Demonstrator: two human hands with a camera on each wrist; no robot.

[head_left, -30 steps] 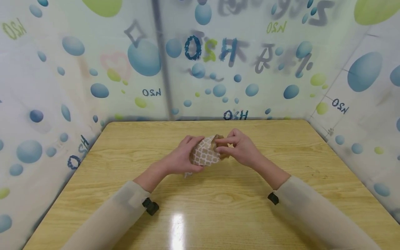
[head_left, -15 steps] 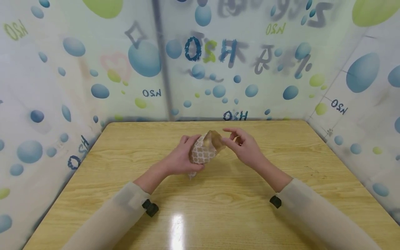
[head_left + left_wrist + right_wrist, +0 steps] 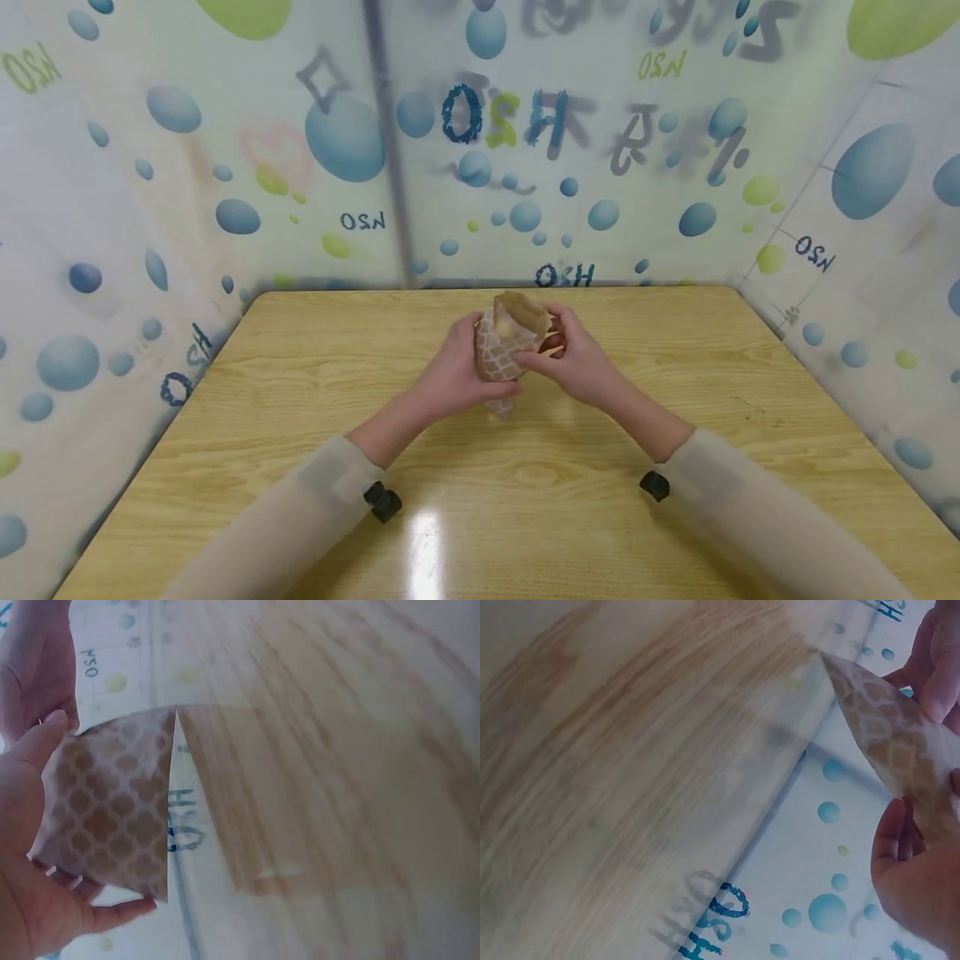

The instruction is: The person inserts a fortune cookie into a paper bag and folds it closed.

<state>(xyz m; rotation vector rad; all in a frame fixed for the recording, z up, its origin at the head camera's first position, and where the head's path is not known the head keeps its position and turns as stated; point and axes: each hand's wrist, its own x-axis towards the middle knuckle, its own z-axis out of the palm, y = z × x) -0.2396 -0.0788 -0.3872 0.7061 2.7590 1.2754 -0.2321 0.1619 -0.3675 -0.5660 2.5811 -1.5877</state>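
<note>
In the head view a small brown paper bag (image 3: 497, 357) with a white lattice pattern is held above the table, its plain brown mouth (image 3: 525, 310) spread apart and facing up and away. My left hand (image 3: 453, 375) grips the body of the bag from the left, thumb on the near side. From the right, my right hand (image 3: 581, 358) pinches the bag near its mouth, thumb in front and fingers behind. The left wrist view shows the bag's flat patterned face (image 3: 112, 802) between the left thumb and fingers. What lies inside the bag cannot be made out.
A wooden table (image 3: 525, 500) with a glossy light reflection lies under both hands. Walls (image 3: 600, 183) printed with blue and green dots and letters stand close behind it and at both sides.
The bag has turned more upright and shifted slightly right and up, with its mouth wider. My right hand left the mouth's inside and now holds the right side; my left hand moved right.
</note>
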